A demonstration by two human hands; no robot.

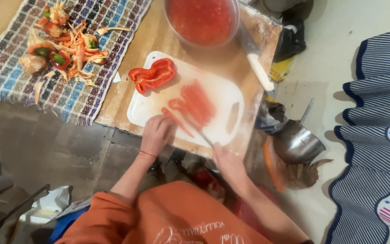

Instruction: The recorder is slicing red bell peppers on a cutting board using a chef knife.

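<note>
Red pepper strips [195,105], apparently under right hand's [225,158] knife [203,135].

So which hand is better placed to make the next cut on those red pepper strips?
The right hand, probably: it already holds the knife angled into the red pepper strips on the white cutting board. The left hand is steadying the strips' near ends.

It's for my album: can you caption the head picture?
Hands slice red pepper on a white board beside a bowl.
</note>
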